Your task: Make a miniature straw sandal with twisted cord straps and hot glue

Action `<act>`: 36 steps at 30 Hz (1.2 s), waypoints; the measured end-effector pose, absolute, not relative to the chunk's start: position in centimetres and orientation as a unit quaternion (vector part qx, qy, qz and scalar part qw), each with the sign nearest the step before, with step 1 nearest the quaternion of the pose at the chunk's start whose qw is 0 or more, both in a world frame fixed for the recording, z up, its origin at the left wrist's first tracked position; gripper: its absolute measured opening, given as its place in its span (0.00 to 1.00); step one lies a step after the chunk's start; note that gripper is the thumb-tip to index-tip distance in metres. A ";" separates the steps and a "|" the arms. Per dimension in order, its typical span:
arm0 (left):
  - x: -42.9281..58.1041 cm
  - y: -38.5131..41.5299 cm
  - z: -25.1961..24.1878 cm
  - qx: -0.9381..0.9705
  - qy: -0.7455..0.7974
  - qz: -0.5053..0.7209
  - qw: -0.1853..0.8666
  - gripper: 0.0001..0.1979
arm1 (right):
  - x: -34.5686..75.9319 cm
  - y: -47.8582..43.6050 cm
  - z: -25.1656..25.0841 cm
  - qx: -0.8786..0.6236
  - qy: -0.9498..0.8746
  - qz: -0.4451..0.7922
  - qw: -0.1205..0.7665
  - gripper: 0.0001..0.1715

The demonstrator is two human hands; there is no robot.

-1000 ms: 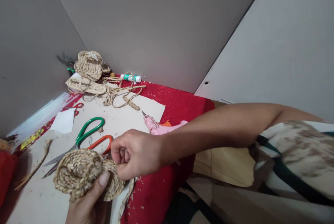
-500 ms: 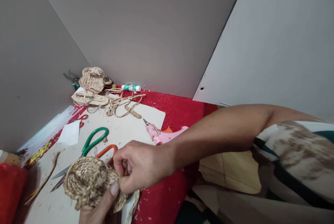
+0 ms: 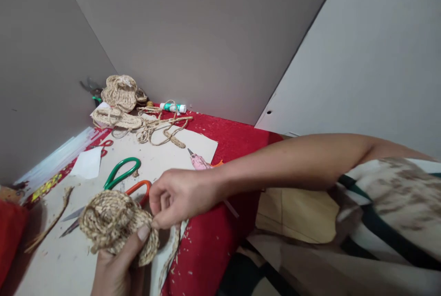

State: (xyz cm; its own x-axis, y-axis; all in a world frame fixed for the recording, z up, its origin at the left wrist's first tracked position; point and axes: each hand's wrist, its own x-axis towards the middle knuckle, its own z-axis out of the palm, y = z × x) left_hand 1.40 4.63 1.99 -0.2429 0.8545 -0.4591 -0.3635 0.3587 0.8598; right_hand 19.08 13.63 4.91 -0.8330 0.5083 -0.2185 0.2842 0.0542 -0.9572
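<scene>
A coiled piece of braided straw rope (image 3: pixel 110 220) rests in my left hand (image 3: pixel 120 261), whose thumb presses on its near right part. My right hand (image 3: pixel 182 197) is pinched at the right edge of the coil, near the left thumb; what lies between its fingertips is mostly hidden. A length of braided cord (image 3: pixel 171 257) hangs down on the right of the work. Just behind the coil lie scissors with one green handle (image 3: pixel 120 172) and one orange handle (image 3: pixel 139 188), their blades partly covered by the coil.
A pink glue gun (image 3: pixel 200 162) lies behind my right forearm. At the back are more straw pieces (image 3: pixel 119 93), loose braid (image 3: pixel 168 133) and a glue stick (image 3: pixel 173 108). Clear glue sticks (image 3: pixel 55 156) and white paper (image 3: pixel 87 163) lie left. Grey panels (image 3: pixel 206 34) enclose the table.
The view has shifted slightly, so the table things sit a little higher. Both hands keep hold of the straw coil, and the right hand's fingers have moved slightly along its edge.
</scene>
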 end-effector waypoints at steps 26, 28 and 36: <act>0.8 5.5 1.9 0.168 0.528 0.586 0.592 0.25 | 22.0 13.5 3.7 -0.118 -0.965 0.125 0.197 0.19; 0.8 5.4 1.9 0.172 0.522 0.576 0.605 0.27 | 22.2 13.3 3.4 -0.078 -0.935 0.198 0.285 0.18; 0.9 4.9 2.0 0.179 0.499 0.547 0.648 0.34 | 20.6 12.7 2.9 -0.067 -0.895 0.336 0.287 0.15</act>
State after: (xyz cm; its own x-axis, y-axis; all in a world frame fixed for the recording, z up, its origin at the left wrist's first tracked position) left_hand 0.94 4.94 1.97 -0.0968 0.8875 -0.4504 -0.5295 0.3373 0.7784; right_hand 20.59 12.69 2.92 -0.8265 0.3125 0.4683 -0.0725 0.7658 -0.6389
